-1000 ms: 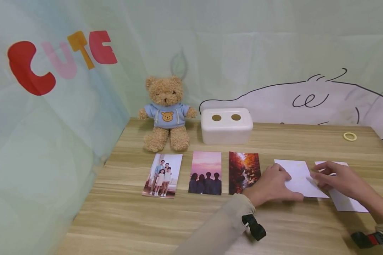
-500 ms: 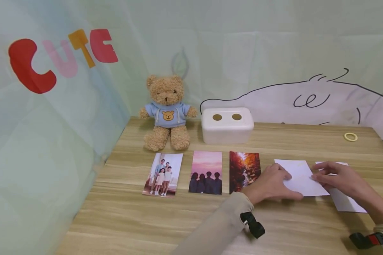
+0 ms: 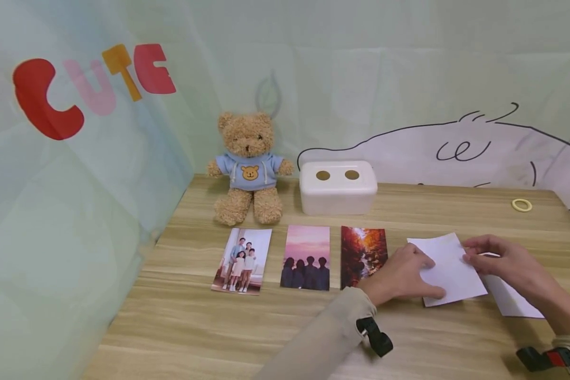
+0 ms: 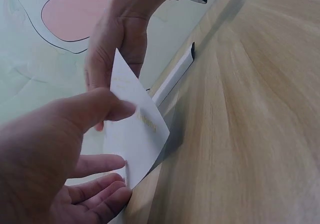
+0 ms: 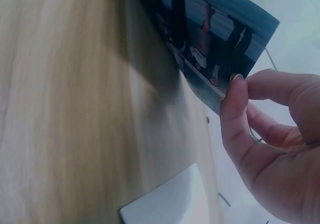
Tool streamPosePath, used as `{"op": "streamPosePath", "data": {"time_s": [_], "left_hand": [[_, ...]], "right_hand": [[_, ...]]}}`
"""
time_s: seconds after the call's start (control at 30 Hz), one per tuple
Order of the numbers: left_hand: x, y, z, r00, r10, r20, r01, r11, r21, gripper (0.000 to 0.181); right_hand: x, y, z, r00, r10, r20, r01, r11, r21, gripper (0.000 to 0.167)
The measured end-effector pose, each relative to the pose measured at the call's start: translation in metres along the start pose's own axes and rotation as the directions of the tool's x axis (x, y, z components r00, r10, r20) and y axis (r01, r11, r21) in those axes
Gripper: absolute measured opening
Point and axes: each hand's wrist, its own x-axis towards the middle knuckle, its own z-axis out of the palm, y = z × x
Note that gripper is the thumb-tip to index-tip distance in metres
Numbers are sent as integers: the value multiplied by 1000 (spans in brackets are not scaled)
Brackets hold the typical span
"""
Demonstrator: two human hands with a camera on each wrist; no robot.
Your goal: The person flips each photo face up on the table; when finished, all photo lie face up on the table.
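A photo (image 3: 448, 264), white back toward the head camera, is lifted off the table at a tilt. My right hand (image 3: 513, 264) pinches its right edge; in the right wrist view, thumb and index finger (image 5: 235, 99) grip a corner, and people's legs show on the picture side. On the photo's left side, my left hand (image 3: 406, 274) holds it, the thumb (image 4: 117, 109) over the white back in the left wrist view. A second white-backed photo (image 3: 510, 298) lies on the table, partly hidden under the right hand.
Face-up photos lie in a row: a family (image 3: 242, 261), silhouettes at sunset (image 3: 306, 258) and an autumn stream (image 3: 361, 253), partly covered by my left hand. Behind them are a teddy bear (image 3: 249, 169) and a white box (image 3: 337, 195) with two holes. A yellow ring (image 3: 521, 205) lies back right.
The held photo has turned slightly clockwise and its lower-left corner has come toward me. Both hands stay nearly in place. The other photos have not moved.
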Motion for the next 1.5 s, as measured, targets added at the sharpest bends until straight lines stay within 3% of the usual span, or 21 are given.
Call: {"op": "streamPosePath", "data": {"time_s": [0.13, 0.4, 0.57, 0.77, 1.0, 1.27, 1.37, 1.5], "left_hand": [[0, -2, 0, 998, 7, -66, -11, 998, -57, 44], [1, -3, -3, 985, -9, -174, -26, 979, -201, 33], [2, -1, -6, 970, -37, -239, -50, 937, -347, 26], [1, -2, -9, 948, -47, -315, -106, 886, -451, 20], [1, -1, -12, 928, -154, -340, -96, 781, -617, 15], [-1, 2, -16, 917, -254, -308, -64, 668, -741, 10], [-1, 1, -18, 914, -281, -292, -66, 609, -791, 9], [-1, 0, -20, 915, -300, -269, -75, 529, -845, 12]], "right_hand": [[0, -5, 1, 997, -71, -25, 73, 996, 52, 28], [-1, -18, 9, 985, -142, -94, 151, 983, 100, 43], [0, -28, 15, 977, -175, -123, 194, 967, 167, 53], [1, -37, 25, 967, -199, -157, 224, 962, 158, 49], [3, -43, 37, 954, -216, -206, 253, 952, 171, 43], [1, -48, 41, 964, -185, -191, 222, 957, 189, 37], [0, -49, 41, 967, -187, -175, 220, 955, 198, 36], [1, -50, 41, 966, -212, -145, 232, 963, 140, 35]]}}
